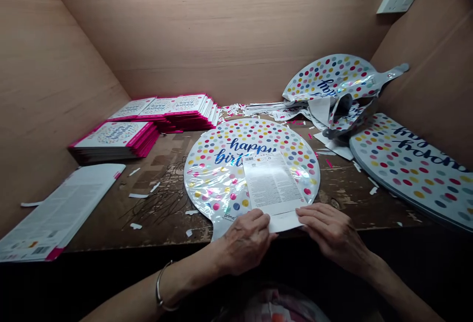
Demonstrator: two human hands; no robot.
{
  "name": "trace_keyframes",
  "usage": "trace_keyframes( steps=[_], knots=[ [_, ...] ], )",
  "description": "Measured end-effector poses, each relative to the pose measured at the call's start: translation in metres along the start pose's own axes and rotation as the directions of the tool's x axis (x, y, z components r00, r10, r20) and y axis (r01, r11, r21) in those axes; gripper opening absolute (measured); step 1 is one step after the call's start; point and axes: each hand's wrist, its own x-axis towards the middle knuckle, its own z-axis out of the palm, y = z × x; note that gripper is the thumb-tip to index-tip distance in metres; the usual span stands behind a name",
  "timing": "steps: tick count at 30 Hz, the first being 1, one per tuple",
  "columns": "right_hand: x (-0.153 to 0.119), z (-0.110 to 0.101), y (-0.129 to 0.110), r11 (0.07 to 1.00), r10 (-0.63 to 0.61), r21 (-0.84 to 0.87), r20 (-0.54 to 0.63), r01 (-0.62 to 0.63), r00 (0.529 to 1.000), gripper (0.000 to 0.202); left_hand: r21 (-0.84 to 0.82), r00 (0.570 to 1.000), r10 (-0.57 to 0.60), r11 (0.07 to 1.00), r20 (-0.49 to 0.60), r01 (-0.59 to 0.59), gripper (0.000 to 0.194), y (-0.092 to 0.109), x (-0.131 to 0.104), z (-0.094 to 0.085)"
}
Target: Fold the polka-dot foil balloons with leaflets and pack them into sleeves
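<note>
A flat foil balloon (pixel 218 174) with coloured dots and blue "happy birthday" lettering lies in front of me, its tail toward the table's front edge. On top of it rests a printed card sleeve (pixel 273 181), text and barcode facing up. My left hand (pixel 246 238) pinches the near left corner of the sleeve between thumb and curled fingers. At the near right corner, my right hand (pixel 330 231) grips the edge, fingers on top and the thumb hidden. The sleeve's near end is plain white and partly covered by my fingers.
Packed card sleeves (pixel 114 135) stand stacked at the back left; unfolded printed sleeves (pixel 66 209) lie at the front left. More flat balloons (pixel 410 164) are piled right, with crumpled balloons (pixel 336 78) behind. Paper scraps (pixel 138 195) litter the wooden table (pixel 166 233). Board walls enclose it.
</note>
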Motion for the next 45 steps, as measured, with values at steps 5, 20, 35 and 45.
trace_keyframes(
  steps=[5, 20, 35, 45],
  knots=[
    [0.023, 0.001, -0.002, 0.932, 0.361, -0.030, 0.061, -0.360, 0.930, 0.023, 0.062, 0.969, -0.240, 0.968, -0.061, 0.244, 0.029, -0.003, 0.009, 0.000],
    [0.005, 0.023, -0.020, 0.971, 0.141, -0.185, -0.070, -0.152, 0.987, 0.021, 0.110, 0.987, -0.097, 0.991, 0.129, 0.083, 0.055, 0.000, 0.002, 0.007],
    [0.080, -0.088, -0.026, 0.959, -0.199, -0.263, -0.341, 0.110, 0.919, 0.026, -0.354, 0.813, -0.197, 0.935, -0.548, -0.012, 0.010, 0.011, 0.060, -0.114],
    [0.131, -0.106, -0.030, 0.990, 0.093, -0.105, 0.025, -0.089, 0.995, 0.026, -0.813, 0.773, -0.633, 0.477, -0.055, 0.333, 0.007, 0.002, 0.101, -0.140]
  ],
)
